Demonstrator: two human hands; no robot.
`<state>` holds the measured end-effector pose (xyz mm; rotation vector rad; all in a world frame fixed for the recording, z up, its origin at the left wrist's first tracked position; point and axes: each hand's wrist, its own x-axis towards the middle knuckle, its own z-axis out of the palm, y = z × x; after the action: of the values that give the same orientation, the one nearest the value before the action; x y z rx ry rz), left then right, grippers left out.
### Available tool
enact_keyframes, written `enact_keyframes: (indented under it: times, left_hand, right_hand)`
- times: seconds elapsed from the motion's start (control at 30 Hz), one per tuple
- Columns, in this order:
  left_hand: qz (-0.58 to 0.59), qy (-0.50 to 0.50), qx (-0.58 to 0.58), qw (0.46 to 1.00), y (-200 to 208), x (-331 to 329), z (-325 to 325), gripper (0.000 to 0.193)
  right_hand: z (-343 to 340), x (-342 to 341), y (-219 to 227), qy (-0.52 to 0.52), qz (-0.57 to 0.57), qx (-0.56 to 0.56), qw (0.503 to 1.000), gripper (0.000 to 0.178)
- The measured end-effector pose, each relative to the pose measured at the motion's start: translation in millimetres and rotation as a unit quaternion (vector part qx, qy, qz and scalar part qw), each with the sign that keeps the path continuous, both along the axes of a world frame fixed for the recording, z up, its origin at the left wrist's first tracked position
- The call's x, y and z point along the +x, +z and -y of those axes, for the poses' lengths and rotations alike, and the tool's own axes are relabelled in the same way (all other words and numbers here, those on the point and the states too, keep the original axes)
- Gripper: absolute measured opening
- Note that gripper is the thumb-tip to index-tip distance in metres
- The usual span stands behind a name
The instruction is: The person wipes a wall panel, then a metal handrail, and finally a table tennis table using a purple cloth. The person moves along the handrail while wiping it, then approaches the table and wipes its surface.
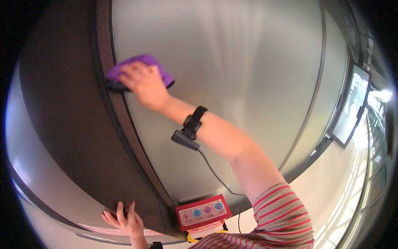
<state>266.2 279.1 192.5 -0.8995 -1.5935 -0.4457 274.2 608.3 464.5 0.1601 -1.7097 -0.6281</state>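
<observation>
My right hand (144, 85) is stretched out to the upper left, pressing a purple cloth (166, 76) with a dark edge. The cloth lies across the left border of a pale frosted glass panel (232, 95) and its dark frame (124, 108). Slight blur covers the fingers, which are bent over the fabric. Low on the left, my left hand (132, 224) has its fingers apart, against or close to a dark brown panel (62, 120). Whether its fingertips touch that panel, I cannot tell.
A black strap with a small device (186, 139) sits on my right wrist, its cable (213, 172) hanging down. Below the glass is a red-bordered sign (203, 212) with round pictures, beside yellow-and-black tape (192, 238). At right stands a lit screen (351, 103) in a dark frame.
</observation>
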Motion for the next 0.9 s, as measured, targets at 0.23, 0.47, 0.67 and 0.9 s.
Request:
enact_keyframes:
  times: [0.23,0.47,0.67,0.9]
  left_hand:
    - [0.013,0.013,-0.011,1.0,2.0,2.1,2.6,0.02]
    - [0.014,0.017,0.0,1.0,0.4,4.8,0.5,0.019]
    - [0.016,0.005,0.005,1.0,0.1,5.7,1.2,0.019]
    - [0.006,-0.005,0.009,1.0,-0.8,0.0,0.1,0.02]
  right_hand:
    - [-71.4,91.6,11.6,0.021,-0.026,-0.06,0.998,0.046]
    - [-222.9,272.5,-35.4,-0.238,-0.283,-0.245,0.896,0.052]
    - [-188.8,211.0,-40.8,-0.223,-0.304,-0.171,0.91,0.052]
    - [-2.8,30.7,-67.2,0.017,0.03,-0.087,0.996,0.044]
